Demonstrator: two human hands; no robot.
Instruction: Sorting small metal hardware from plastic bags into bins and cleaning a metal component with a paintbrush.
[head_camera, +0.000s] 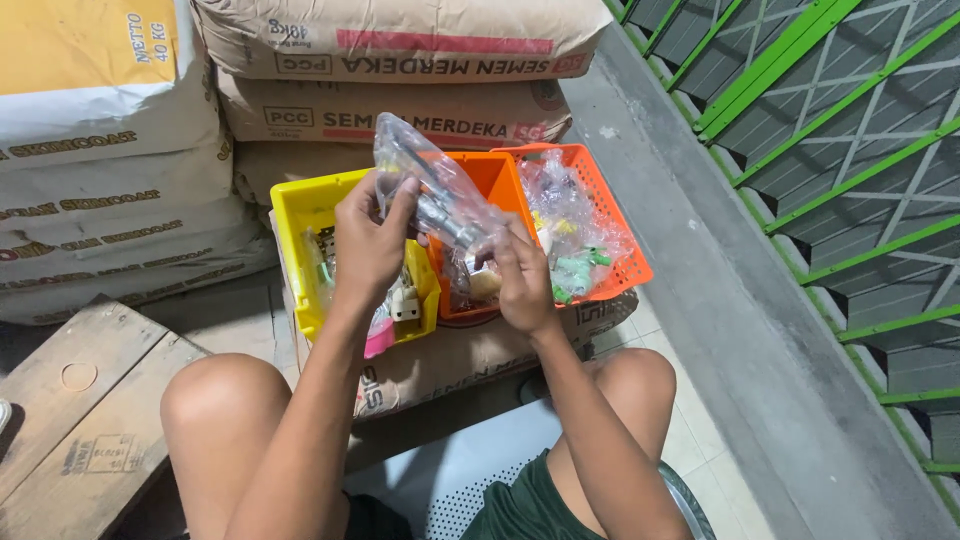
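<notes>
Plastic bag (440, 190) of metal fittings pinched by left hand (368, 245), right hand (522, 285) fingers, above orange basket (600, 215).

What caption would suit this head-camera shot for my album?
Both hands, left and right, hold a clear bag of metal parts above yellow and orange bins.

Cement sacks (400, 110) wall off bins (300, 215) behind (right side open).

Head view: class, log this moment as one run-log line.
left hand: holds clear plastic bag | right hand: grips bag's lower end | below: yellow bin, orange bin, orange basket
</notes>
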